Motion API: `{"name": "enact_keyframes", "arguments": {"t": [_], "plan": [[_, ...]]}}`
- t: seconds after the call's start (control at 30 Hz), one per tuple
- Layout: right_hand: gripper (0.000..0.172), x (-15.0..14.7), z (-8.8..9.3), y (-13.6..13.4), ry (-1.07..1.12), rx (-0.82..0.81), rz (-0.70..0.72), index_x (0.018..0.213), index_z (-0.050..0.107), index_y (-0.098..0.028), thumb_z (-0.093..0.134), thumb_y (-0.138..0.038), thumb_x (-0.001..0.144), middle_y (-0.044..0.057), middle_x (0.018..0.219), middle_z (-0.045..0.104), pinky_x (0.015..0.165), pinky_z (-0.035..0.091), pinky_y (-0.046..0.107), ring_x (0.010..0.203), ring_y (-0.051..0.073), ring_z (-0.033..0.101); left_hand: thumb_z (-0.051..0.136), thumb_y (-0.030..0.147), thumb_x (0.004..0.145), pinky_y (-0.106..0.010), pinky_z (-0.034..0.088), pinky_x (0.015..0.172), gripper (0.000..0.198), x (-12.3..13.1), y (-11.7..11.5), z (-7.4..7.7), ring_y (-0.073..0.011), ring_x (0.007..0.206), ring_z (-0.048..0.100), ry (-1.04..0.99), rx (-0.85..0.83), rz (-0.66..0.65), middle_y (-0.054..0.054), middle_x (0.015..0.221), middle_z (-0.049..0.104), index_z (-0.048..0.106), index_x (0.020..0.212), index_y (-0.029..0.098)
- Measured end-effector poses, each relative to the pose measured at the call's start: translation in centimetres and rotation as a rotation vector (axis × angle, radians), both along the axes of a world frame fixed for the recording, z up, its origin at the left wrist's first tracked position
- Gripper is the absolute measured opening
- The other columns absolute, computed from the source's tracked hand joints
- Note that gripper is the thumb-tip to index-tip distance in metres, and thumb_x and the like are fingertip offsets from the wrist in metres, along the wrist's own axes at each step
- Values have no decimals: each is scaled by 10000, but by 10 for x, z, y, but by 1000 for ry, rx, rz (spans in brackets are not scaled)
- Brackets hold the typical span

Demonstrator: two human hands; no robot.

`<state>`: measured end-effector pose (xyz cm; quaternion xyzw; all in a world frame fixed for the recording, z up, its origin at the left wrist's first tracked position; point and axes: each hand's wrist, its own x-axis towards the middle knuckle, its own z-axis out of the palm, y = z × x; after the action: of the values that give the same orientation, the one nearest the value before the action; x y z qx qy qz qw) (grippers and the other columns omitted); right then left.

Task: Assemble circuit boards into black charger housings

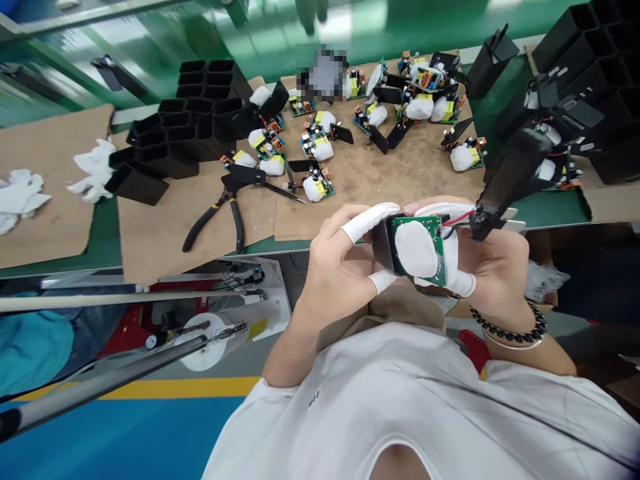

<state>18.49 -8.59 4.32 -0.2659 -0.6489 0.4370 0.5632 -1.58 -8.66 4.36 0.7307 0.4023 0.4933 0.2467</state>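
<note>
Circuit board at the mouth of a black casing, many more bare beyond

Between the two hands sits the circuit board (438, 235), green, with a broad, smooth white pad (417, 249) over much of the face turned up to the wearer. The left hand (340, 267) grasps the black casing (383, 245) between thumb and forefinger, both in white finger cots; the right hand (497, 263) grasps the board from its other side. Board and casing meet, but most of the board's face shows outside, so this unit looks only begun; how deep its hidden edge goes, I cannot tell. Red and black wires (459, 218) leave the board over the right hand to a black plug cap (507, 183), which looks wired but stands apart from the casing.

Just ahead and left of the left hand lie pliers (230, 193) with black and yellow handles. Straight ahead of the hands is a loose board with a white lump (315, 188), and farther off a crowded cluster of boards (425, 93), all uncased and so apparently left to do. Beyond the left hand stands a block of open casings (195, 123). Far ahead of the right hand, one upright adapter (493, 63), prongs up, looks closed and perhaps finished
</note>
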Motion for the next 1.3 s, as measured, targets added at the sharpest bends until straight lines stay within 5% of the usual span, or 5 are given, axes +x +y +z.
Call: {"name": "enact_keyframes", "arguments": {"t": [0.4, 0.8, 1.3], "plan": [[517, 1, -1, -1, -81, 63, -54, 1277, 764, -220, 897, -159, 781, 112, 1332, 766, 1101, 594, 426, 1307, 307, 705, 827, 159, 742, -383, 553, 833, 510, -1, 1, -1, -227, 936, 705, -12, 26, -11, -75, 1128, 755, 730, 1239, 220], [570, 3, -2, -3, -122, 52, -52, 1310, 742, -248, 836, -78, 774, 78, 1303, 751, 1097, 592, 469, 1228, 299, 718, 791, 203, 798, -452, 552, 844, 525, -2, 2, -7, -278, 1049, 714, 27, 61, -15, -47, 1193, 745, 673, 1294, 325], [535, 3, 1, -5, -214, 93, -96, 1324, 717, -322, 763, -109, 835, 21, 1387, 716, 1164, 575, 488, 1307, 285, 685, 826, 367, 829, -394, 468, 756, 470, 2, 14, -19, -206, 848, 660, -49, 195, -29, -12, 1092, 730, 689, 1277, 330]]}}
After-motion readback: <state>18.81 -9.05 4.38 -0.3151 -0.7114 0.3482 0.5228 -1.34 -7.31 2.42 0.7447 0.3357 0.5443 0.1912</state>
